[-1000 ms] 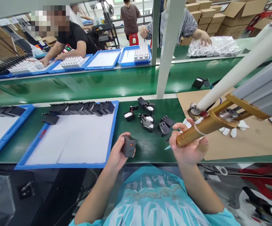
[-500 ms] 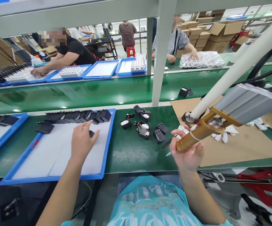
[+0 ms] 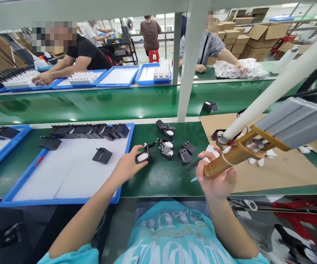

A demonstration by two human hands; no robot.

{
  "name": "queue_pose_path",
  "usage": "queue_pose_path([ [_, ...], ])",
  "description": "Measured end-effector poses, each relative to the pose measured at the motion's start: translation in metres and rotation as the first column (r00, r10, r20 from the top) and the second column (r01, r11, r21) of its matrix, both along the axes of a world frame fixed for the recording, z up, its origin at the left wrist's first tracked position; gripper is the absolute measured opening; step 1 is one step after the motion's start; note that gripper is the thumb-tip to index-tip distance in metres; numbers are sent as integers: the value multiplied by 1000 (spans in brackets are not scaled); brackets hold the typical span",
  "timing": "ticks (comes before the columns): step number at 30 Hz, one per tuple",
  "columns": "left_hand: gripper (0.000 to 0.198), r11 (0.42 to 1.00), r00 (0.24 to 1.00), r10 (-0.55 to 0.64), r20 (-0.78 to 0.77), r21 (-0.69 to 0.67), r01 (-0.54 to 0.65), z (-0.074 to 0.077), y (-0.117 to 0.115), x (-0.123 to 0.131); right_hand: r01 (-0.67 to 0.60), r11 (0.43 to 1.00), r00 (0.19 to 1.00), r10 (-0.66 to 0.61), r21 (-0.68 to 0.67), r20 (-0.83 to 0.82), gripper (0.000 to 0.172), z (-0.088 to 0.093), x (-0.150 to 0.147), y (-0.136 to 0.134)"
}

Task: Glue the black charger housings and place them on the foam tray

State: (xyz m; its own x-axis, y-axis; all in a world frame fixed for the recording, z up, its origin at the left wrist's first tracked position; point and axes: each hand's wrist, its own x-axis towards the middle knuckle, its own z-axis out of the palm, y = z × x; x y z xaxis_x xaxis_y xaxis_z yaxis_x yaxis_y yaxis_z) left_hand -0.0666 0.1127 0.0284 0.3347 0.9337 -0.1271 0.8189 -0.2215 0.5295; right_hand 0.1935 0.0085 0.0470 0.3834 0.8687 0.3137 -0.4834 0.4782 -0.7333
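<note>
Across my green bench (image 3: 158, 183), a co-worker (image 3: 205, 49) sits before stacked cartons (image 3: 260, 42). The blue tray (image 3: 51, 202) has a row of black cases (image 3: 92, 131) along its far side and a lone case (image 3: 102, 156) nearer me. Just right of it, my left hand (image 3: 128, 163) pinches an open case (image 3: 143, 157); whether that's lifted, I can't tell. My right hand (image 3: 216, 179) wraps a gold tool (image 3: 220, 164), partly hiding it.

Post (image 3: 187, 73): white, upright, beyond and between the left hand (image 3: 129, 164) and right hand (image 3: 216, 184).
Cartons (image 3: 258, 48): stacked, some open, far beyond the right hand.
Plastic heap (image 3: 233, 71): crumpled, beyond the right hand.
Stool (image 3: 154, 56): red, far beyond the left hand, beneath a seated person (image 3: 150, 35).
Fan (image 3: 130, 24): far beyond the left hand.
</note>
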Motion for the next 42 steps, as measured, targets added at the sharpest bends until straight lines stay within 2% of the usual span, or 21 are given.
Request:
queue_pose_path([
  [4, 51, 987, 987, 31, 157, -163, -5, -14, -62, 0, -21, 1000, 1000, 21, 7, 0, 39, 3, -8, 5],
  [7, 56, 982, 964, 62, 258, -189, -13, -30, -83, 7, -33, 999, 999, 33, 11, 3, 43, 4, -15, 8],
  [11, 71, 985, 924, 29, 382, -170, 40, -43, -87, 14, 1, 1000, 1000, 0, -5, 14, 44, 5, -21, 8],
  [14, 65, 982, 897, 53, 438, -185, 32, -47, -86, 17, 13, 999, 1000, -13, -33, 21, 43, 6, -24, 6],
  [16, 62, 977, 849, 72, 524, -207, 44, -48, -86, 20, 15, 999, 1000, -14, -49, 25, 46, 7, -26, 6],
  [20, 68, 970, 729, 25, 684, -194, 149, -51, -87, 25, 13, 998, 1000, -12, -65, 12, 48, 9, -30, 8],
  [22, 68, 972, 737, 17, 675, -183, 146, -53, -88, 26, -10, 999, 1000, 10, -40, 3, 47, 9, -33, 9],
  [24, 64, 984, 786, 32, 617, -158, 84, -58, -90, 27, -36, 999, 999, 36, -6, -3, 45, 9, -35, 10],
  [27, 58, 998, 846, 61, 530, -20, -59, -71, -95, 28, -51, 999, 999, 51, 9, -8, 45, 10, -40, 12],
  [30, 59, 989, 862, 35, 505, 105, -102, -80, -100, 28, -55, 998, 998, 55, 2, -17, 47, 13, -47, 13],
  [32, 68, 993, 867, 28, 498, 89, -83, -79, -102, 27, -67, 998, 997, 67, 2, -27, 48, 14, -52, 15],
  [35, 81, 999, 876, 37, 482, -14, -34, -71, -102, 25, -111, 993, 993, 112, 27, -40, 50, 16, -59, 18],
  [37, 70, 1000, 889, -2, 458, -3, 3, -66, -101, 24, -138, 989, 989, 140, 51, -48, 50, 17, -64, 20],
  [40, 37, 994, 900, -54, 432, 114, 5, -64, -101, 26, -143, 988, 988, 146, 56, -51, 50, 19, -68, 21],
  [42, 35, 992, 905, -44, 422, 126, -11, -62, -103, 29, -140, 989, 989, 142, 47, -45, 52, 19, -69, 20],
])
